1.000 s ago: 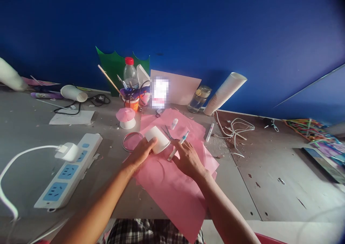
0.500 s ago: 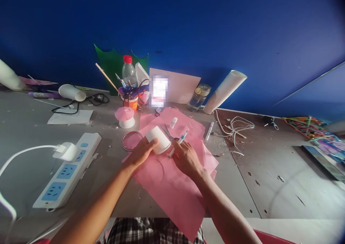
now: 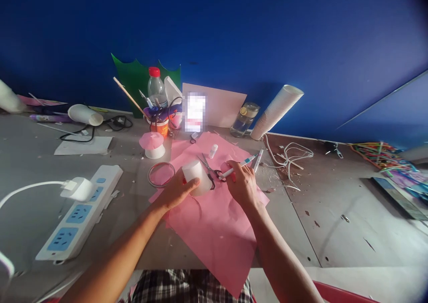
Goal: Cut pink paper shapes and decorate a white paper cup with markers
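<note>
Grey table (image 3: 284, 236): hands (image 3: 179, 192) (image 3: 244, 186) hold cup (image 3: 198, 179), pen (image 3: 248, 159); screen (image 3: 195, 111) unreadable.

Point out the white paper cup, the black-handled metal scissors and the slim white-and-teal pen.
White paper cup (image 3: 196, 173), head view: side wall.
Black-handled metal scissors (image 3: 209, 167), head view: blades near the pivot.
Slim white-and-teal pen (image 3: 247, 160), head view: teal section.

No wording, brand or number can be made out. The upright lit screen (image 3: 195, 111) at the back of the desk (image 3: 133, 196) is broken into coarse squares, its contents hidden. White marks on the orange cup (image 3: 162, 129) are too small to read. The purple tube (image 3: 50, 118) lying at far left bears blurred pale markings; the slim white tube (image 3: 259, 161) beside the pink paper (image 3: 217, 245) has faint reddish ones, equally illegible.
</note>
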`<state>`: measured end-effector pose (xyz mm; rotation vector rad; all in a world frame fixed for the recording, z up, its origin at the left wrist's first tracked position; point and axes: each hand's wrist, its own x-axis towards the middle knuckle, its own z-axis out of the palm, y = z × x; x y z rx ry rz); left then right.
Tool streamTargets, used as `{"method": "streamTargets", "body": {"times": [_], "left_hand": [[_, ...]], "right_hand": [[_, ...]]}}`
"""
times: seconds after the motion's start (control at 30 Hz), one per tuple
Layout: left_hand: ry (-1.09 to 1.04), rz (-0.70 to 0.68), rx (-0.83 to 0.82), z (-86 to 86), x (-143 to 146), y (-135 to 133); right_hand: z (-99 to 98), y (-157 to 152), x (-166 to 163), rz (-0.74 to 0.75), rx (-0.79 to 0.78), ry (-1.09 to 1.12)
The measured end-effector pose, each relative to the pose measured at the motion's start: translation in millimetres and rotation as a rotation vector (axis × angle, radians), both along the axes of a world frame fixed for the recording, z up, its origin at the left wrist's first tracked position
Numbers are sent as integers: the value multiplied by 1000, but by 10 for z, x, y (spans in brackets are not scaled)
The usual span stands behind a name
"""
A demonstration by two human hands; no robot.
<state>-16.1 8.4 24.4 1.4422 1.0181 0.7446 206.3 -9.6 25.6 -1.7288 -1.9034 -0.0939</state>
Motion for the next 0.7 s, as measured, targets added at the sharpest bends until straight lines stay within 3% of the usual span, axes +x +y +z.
{"method": "streamTargets", "body": {"times": [0.17, 0.37, 0.53, 0.7], "left_hand": [[168, 30, 96, -18, 23, -35], [183, -24, 310, -56, 49, -55], [231, -51, 374, -58, 48, -67], [254, -82, 403, -36, 30, -72]], "right_hand": [[-81, 65, 27, -7, -4, 4], [-160, 125, 44, -6, -64, -61], [-209, 152, 73, 2, -105, -91], [-226, 146, 86, 2, -42, -25]]}}
